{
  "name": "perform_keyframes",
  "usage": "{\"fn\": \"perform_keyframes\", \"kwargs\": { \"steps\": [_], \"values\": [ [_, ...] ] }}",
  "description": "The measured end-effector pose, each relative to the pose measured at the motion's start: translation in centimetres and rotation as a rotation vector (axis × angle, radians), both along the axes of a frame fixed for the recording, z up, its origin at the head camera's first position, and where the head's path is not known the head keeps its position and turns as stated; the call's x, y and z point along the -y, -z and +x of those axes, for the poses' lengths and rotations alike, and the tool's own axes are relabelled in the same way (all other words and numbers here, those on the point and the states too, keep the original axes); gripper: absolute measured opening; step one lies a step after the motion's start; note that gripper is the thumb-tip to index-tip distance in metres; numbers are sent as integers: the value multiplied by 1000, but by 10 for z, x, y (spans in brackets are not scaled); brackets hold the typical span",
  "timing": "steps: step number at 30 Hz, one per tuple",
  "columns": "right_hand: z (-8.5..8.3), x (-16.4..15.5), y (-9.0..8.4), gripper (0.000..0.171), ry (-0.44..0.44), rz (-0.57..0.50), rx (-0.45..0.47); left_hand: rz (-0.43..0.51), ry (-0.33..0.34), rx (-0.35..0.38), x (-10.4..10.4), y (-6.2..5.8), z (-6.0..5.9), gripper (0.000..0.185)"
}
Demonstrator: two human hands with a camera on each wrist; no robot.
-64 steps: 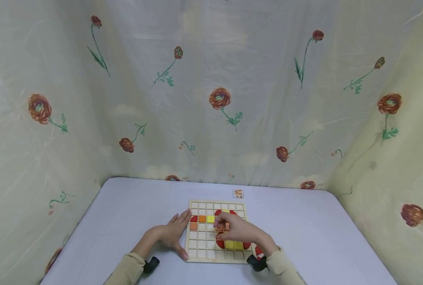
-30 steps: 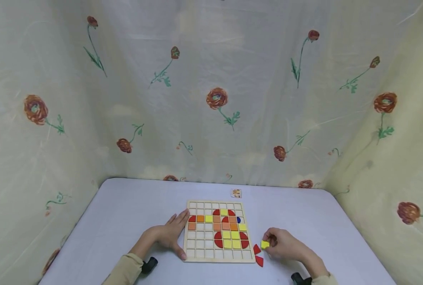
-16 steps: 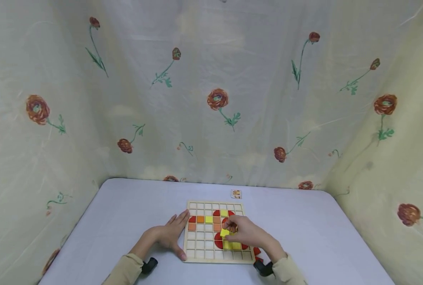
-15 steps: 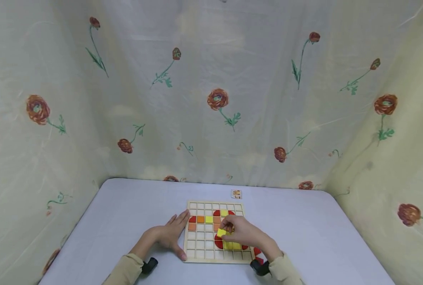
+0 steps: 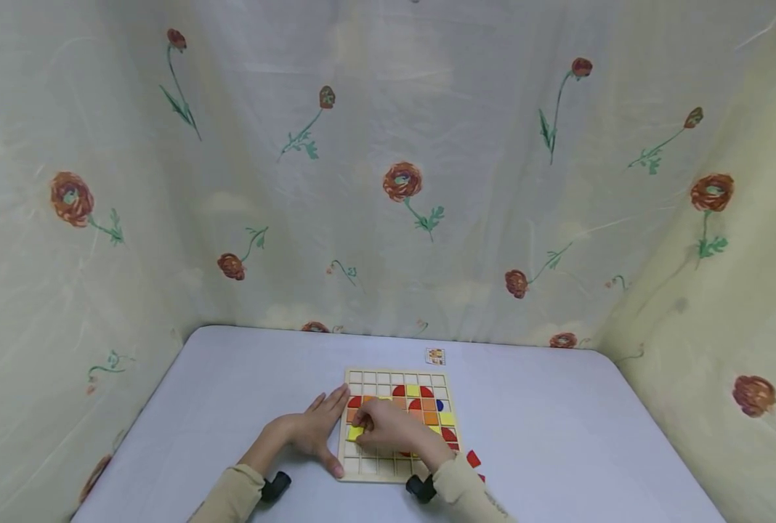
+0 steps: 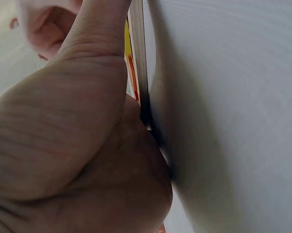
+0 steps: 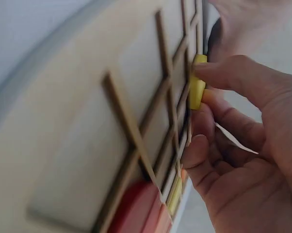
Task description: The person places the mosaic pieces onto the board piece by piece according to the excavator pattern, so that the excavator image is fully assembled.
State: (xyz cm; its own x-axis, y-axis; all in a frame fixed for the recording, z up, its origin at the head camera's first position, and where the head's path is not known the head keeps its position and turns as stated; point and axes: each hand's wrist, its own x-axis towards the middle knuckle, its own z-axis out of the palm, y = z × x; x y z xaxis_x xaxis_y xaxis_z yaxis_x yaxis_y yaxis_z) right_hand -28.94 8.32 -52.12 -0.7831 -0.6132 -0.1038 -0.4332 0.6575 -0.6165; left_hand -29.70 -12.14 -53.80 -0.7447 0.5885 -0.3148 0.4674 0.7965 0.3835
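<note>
The yellow tile (image 5: 354, 433) is pinched by the right hand (image 5: 388, 430) over the board's (image 5: 394, 472) left cells; the left hand (image 5: 314, 428) lies flat, fingers straight, against the board's left edge.

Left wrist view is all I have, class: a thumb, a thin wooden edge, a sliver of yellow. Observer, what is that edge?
Observer: It is the left side of a wooden grid board; the left hand lies flat against it on the table.
Operator: And the yellow sliver?
Observer: A yellow square tile, pinched in the right hand over the board's left column.
Operator: Is the tile seated in a cell?
Observer: Not yet; the right wrist view shows it tilted against the grid ribs, fingers gripping it.
Operator: Any pieces off the board?
Observer: Two red pieces lie on the table beside its near right corner.
</note>
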Motion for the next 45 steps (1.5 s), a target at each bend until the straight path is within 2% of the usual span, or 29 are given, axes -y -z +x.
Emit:
{"fn": "perform_keyframes", "kwargs": {
  "steps": [12, 17, 22, 26, 30, 38, 41, 45],
  "values": [
    [-4, 4, -1, 15, 26, 38, -32, -2, 4, 3, -3, -3, 1, 138],
    [1, -6, -5, 15, 53, -11, -40, 5, -1, 7, -5, -3, 1, 138],
    [12, -37, -16, 11, 126, -81, -38, -5, -18, 15, -6, -1, 1, 139],
    [23, -71, -24, 15, 185, -86, -23, -5, -33, 33, -6, 2, -1, 140],
    [32, -104, -27, 17, 262, -70, 0, 2, -49, 48, -5, -1, 1, 139],
    [51, -150, -15, 20, 483, 8, 92, 11, -59, 65, -4, 0, 0, 142],
    [57, -161, -7, 21, 511, 37, 115, 14, -53, 64, -3, 2, -1, 144],
    [60, -168, 1, 20, 504, 24, 105, 10, -57, 64, -4, 1, -1, 144]
  ]
}}
